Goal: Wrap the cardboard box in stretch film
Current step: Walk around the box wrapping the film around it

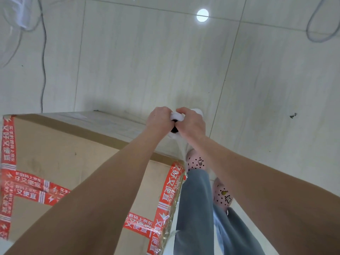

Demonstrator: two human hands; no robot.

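**Beside the box corner, two hands on one roll**

Low on the left, the matte brown cardboard box [64, 155] stands on pale, smooth floor tiles [147, 61], crossed by glossy red printed tape [169, 192]. Crinkled clear film shines along its right edge. Broad floor lies ahead (cables [43, 61] trail far left). With both arms outstretched, the left hand [160, 122] and right hand [191, 124] curl tightly round the white stretch film roll [176, 116].

The taped brown cardboard box [55, 153] fills the lower left, on the pale tiled floor [128, 61]. At centre, beyond its right corner, the left hand [160, 120] and right hand [191, 124] grip the white stretch-film roll [177, 116] between them. Pink dotted shoes [196, 162] stand just right of the box; a grey cable [43, 70] lies upper left.
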